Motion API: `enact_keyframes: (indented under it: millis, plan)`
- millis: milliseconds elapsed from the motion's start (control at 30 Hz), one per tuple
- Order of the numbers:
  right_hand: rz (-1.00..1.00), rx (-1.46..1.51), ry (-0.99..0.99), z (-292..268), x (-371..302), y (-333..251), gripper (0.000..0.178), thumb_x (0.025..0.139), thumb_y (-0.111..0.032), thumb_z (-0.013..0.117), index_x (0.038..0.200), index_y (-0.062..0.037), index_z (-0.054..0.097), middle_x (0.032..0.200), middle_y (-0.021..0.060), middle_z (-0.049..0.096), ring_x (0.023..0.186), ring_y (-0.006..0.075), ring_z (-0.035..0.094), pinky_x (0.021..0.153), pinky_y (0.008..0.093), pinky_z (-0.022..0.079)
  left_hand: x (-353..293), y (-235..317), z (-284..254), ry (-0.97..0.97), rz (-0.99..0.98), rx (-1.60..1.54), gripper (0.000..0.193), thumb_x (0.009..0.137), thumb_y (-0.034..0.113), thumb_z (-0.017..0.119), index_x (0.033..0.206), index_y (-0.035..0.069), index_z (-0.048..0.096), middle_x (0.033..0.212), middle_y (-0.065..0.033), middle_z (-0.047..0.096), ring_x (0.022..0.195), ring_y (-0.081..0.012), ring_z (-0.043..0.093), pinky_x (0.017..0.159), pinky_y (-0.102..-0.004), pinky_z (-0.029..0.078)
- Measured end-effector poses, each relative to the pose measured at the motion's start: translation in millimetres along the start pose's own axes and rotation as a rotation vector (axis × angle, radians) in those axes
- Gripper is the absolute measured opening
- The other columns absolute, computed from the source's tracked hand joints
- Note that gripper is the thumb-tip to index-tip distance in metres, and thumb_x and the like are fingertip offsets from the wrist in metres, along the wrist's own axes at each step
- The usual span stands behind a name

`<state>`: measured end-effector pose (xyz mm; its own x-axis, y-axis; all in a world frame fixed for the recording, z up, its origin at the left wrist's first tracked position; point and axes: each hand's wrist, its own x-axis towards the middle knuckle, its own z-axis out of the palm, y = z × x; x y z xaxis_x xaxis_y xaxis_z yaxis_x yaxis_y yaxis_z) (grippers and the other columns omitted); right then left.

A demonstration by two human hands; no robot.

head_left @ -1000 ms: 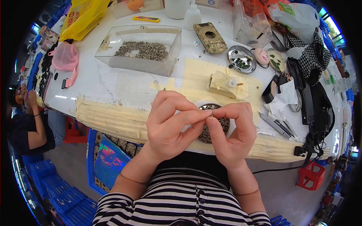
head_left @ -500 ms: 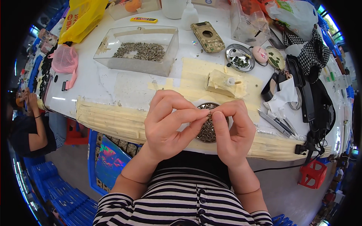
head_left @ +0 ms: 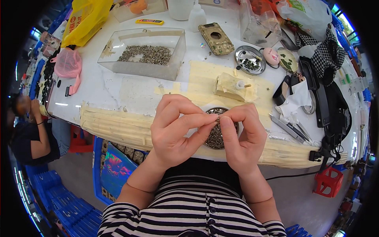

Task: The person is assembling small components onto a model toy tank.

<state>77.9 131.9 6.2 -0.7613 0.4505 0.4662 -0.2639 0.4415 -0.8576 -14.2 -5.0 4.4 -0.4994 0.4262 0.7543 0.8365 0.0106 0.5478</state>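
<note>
My left hand (head_left: 175, 130) and my right hand (head_left: 244, 136) meet fingertip to fingertip over a round metal dish (head_left: 213, 148) at the table's front edge. Thumb and forefinger of each are pinched together; whatever lies between them is too small to make out. Many small grey-brown metallic pieces (head_left: 215, 137) fill the dish, partly hidden behind my fingers. Just beyond the hands stands a block wrapped in cream tape (head_left: 231, 89), with a small white knob and a short stick on it.
A clear bin (head_left: 167, 71) holds more small pieces. Behind the block are a camouflage-patterned case (head_left: 216, 37) and a metal dish of dark green bits (head_left: 257, 70). Tweezers (head_left: 290, 128), straps and cables lie at right. A pink mesh pouch (head_left: 68, 63) lies left, where another person (head_left: 33, 134) sits.
My hands keep almost the same pinch over the dish, with only a tiny shift of the fingertips. The person at left has moved their head and hand slightly.
</note>
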Motion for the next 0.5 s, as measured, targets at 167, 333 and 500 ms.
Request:
enact_keyframes:
  millis: [167,333,500]
  plan:
    - [-0.047,-0.033,0.005,-1,1,0,0.006,0.083,-0.003,0.074,0.087,-0.0041,0.070,0.081,0.0062,0.066,0.079,0.0232,0.056,0.075,0.0322,0.044,1,0,0,0.005,0.000,0.000,0.028,0.067,-0.001,0.082,0.093,0.008,0.077,0.083,-0.0008,0.064,0.079,-0.0204,0.057,0.069,-0.0314,0.045]
    - [-0.111,-0.143,0.103,-17,9,-4,0.011,0.082,-0.005,0.076,0.092,-0.0038,0.073,0.082,0.0060,0.067,0.079,0.0234,0.057,0.075,0.0318,0.044,1,1,0,0.006,-0.008,0.005,0.028,0.067,-0.002,0.083,0.093,0.008,0.076,0.083,-0.0006,0.064,0.079,-0.0202,0.057,0.069,-0.0316,0.045]
    - [-0.287,-0.586,0.187,-39,35,-2,0.014,0.080,-0.004,0.076,0.093,-0.0062,0.073,0.083,0.0028,0.066,0.078,0.0223,0.056,0.074,0.0328,0.042,-1,0,1,0.004,-0.021,0.005,0.026,0.069,-0.004,0.081,0.092,0.006,0.075,0.084,-0.0025,0.063,0.081,-0.0213,0.056,0.072,-0.0326,0.045]
